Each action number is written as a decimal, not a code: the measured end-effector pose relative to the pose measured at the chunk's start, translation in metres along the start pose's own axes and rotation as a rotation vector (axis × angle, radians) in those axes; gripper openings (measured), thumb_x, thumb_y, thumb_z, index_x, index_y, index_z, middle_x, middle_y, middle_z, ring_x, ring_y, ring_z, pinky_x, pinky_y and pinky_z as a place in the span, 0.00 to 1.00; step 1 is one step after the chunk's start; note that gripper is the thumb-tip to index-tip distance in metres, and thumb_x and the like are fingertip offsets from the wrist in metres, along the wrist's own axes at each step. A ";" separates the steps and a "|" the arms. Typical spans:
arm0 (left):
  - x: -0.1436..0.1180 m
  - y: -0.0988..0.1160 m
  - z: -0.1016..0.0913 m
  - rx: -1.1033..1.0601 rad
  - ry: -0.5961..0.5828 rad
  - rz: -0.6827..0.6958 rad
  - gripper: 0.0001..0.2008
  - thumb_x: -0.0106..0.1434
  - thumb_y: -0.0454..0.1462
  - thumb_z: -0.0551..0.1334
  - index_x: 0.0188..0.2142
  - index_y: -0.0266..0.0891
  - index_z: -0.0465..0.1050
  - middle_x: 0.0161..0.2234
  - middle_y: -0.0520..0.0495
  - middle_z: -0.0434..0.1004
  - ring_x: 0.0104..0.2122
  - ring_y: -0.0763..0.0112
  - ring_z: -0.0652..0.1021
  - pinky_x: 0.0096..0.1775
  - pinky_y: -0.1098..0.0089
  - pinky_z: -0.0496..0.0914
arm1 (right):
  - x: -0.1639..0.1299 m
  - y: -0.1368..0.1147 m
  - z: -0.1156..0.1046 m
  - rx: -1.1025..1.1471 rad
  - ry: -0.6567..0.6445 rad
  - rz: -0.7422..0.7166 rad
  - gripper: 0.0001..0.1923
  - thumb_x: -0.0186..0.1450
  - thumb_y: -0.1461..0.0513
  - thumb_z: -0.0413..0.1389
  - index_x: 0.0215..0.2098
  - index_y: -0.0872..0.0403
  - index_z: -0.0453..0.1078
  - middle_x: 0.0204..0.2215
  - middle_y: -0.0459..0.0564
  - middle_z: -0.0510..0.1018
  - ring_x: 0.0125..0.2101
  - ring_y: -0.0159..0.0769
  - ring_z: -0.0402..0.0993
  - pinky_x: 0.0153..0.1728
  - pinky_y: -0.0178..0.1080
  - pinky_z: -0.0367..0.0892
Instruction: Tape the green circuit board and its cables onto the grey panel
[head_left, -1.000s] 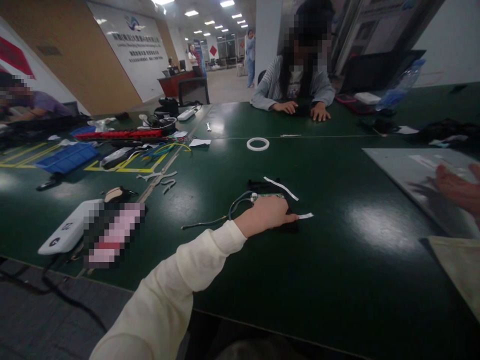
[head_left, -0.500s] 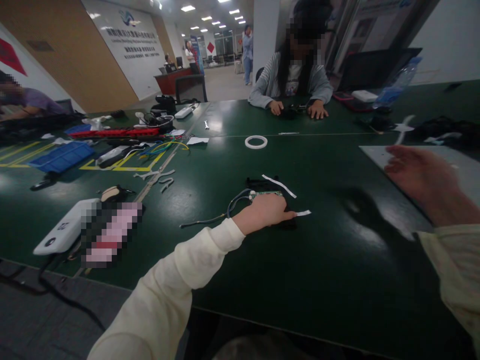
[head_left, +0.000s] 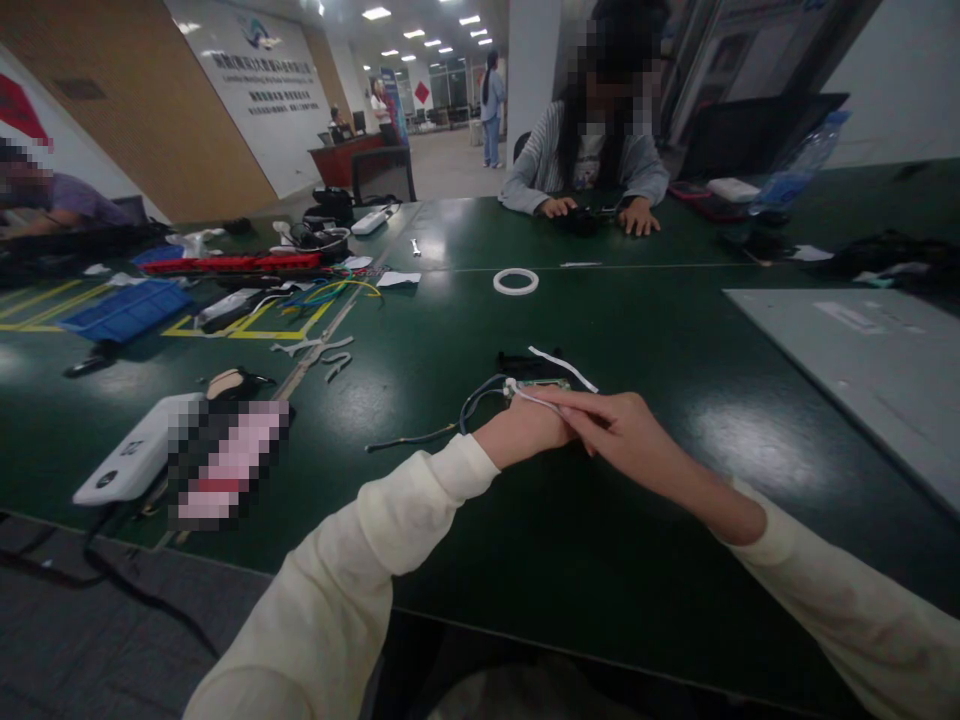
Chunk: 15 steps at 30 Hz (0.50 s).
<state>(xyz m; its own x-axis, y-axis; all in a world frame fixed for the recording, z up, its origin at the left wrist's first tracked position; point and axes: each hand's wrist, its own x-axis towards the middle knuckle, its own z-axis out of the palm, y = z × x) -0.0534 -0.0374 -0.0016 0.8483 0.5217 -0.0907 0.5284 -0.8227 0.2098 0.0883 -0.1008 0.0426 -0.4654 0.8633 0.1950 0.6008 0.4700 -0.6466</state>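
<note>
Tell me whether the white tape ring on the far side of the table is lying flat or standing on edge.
Lying flat: the white tape ring shows its full open circle from above, resting on the green table, apart from both hands.

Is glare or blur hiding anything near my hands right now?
Head view: ceiling lights leave soft glare patches on the green table right of the right hand; both hands, the left hand included, look sharp; the small board beneath them is dim and mostly covered; edges bend from the wide lens.
</note>
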 end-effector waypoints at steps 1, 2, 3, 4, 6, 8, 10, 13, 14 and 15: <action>0.000 -0.002 0.003 0.035 0.013 0.012 0.11 0.64 0.33 0.52 0.43 0.36 0.71 0.47 0.43 0.72 0.46 0.66 0.72 0.48 0.68 0.64 | -0.002 0.001 0.000 -0.093 0.011 -0.040 0.20 0.67 0.58 0.42 0.54 0.45 0.67 0.26 0.45 0.75 0.22 0.30 0.67 0.27 0.34 0.62; 0.001 -0.002 0.004 0.047 0.020 0.003 0.12 0.65 0.32 0.51 0.43 0.35 0.71 0.47 0.43 0.72 0.46 0.66 0.72 0.48 0.68 0.64 | -0.004 0.002 0.000 -0.185 0.021 -0.081 0.21 0.67 0.59 0.42 0.55 0.45 0.66 0.27 0.46 0.75 0.24 0.31 0.69 0.28 0.34 0.62; 0.001 -0.001 0.003 0.051 0.019 -0.007 0.12 0.65 0.31 0.50 0.43 0.34 0.71 0.47 0.43 0.72 0.46 0.67 0.72 0.49 0.68 0.63 | -0.005 0.004 0.000 -0.271 0.027 -0.116 0.21 0.67 0.59 0.41 0.55 0.45 0.66 0.28 0.47 0.75 0.26 0.33 0.69 0.29 0.35 0.62; 0.002 0.001 0.000 0.045 0.010 -0.022 0.13 0.65 0.31 0.50 0.43 0.34 0.71 0.46 0.42 0.72 0.46 0.66 0.72 0.48 0.68 0.63 | -0.006 0.006 0.000 -0.345 0.032 -0.141 0.21 0.67 0.59 0.42 0.56 0.46 0.65 0.28 0.47 0.75 0.27 0.34 0.69 0.29 0.36 0.61; 0.002 0.010 -0.013 0.007 -0.034 -0.087 0.13 0.66 0.35 0.50 0.41 0.34 0.71 0.43 0.42 0.74 0.42 0.65 0.74 0.44 0.67 0.66 | -0.006 0.014 -0.005 -0.444 0.055 -0.149 0.21 0.67 0.58 0.43 0.57 0.48 0.64 0.28 0.48 0.75 0.27 0.35 0.69 0.28 0.36 0.60; 0.001 0.022 -0.031 -0.078 -0.075 -0.222 0.18 0.65 0.46 0.51 0.40 0.35 0.72 0.38 0.42 0.76 0.36 0.63 0.75 0.37 0.67 0.68 | -0.002 0.031 -0.017 -0.495 0.135 -0.087 0.22 0.67 0.56 0.44 0.58 0.50 0.62 0.28 0.49 0.74 0.26 0.35 0.68 0.27 0.36 0.60; -0.002 0.032 -0.050 -0.058 -0.117 -0.418 0.28 0.62 0.55 0.48 0.36 0.32 0.73 0.31 0.39 0.75 0.30 0.60 0.76 0.31 0.65 0.68 | 0.002 0.059 -0.037 -0.552 0.263 0.023 0.22 0.67 0.56 0.45 0.58 0.52 0.62 0.31 0.50 0.75 0.28 0.36 0.69 0.29 0.37 0.61; -0.008 0.037 -0.072 -0.054 -0.095 -0.488 0.28 0.63 0.55 0.48 0.33 0.33 0.73 0.28 0.42 0.74 0.27 0.64 0.75 0.29 0.67 0.67 | -0.004 0.114 -0.072 -0.715 0.381 0.098 0.21 0.65 0.60 0.48 0.54 0.62 0.65 0.46 0.61 0.71 0.46 0.43 0.66 0.46 0.41 0.59; -0.009 0.035 -0.077 -0.070 -0.091 -0.492 0.27 0.63 0.54 0.48 0.32 0.33 0.73 0.27 0.43 0.74 0.25 0.66 0.74 0.29 0.68 0.66 | -0.010 0.133 -0.084 -0.789 0.431 0.172 0.22 0.64 0.60 0.49 0.53 0.65 0.66 0.49 0.66 0.68 0.50 0.46 0.63 0.49 0.41 0.57; -0.011 0.032 -0.081 -0.080 -0.085 -0.496 0.27 0.63 0.54 0.48 0.31 0.34 0.73 0.26 0.44 0.74 0.24 0.68 0.74 0.28 0.69 0.66 | -0.018 0.152 -0.094 -0.861 0.480 0.280 0.22 0.64 0.60 0.50 0.52 0.67 0.66 0.51 0.70 0.64 0.53 0.48 0.59 0.50 0.43 0.54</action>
<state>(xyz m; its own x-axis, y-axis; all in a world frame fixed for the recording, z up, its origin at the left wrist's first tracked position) -0.0486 -0.0517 0.0847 0.4973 0.8222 -0.2770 0.8669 -0.4587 0.1949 0.2491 -0.0278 0.0103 -0.0410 0.8561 0.5151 0.9988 0.0490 -0.0020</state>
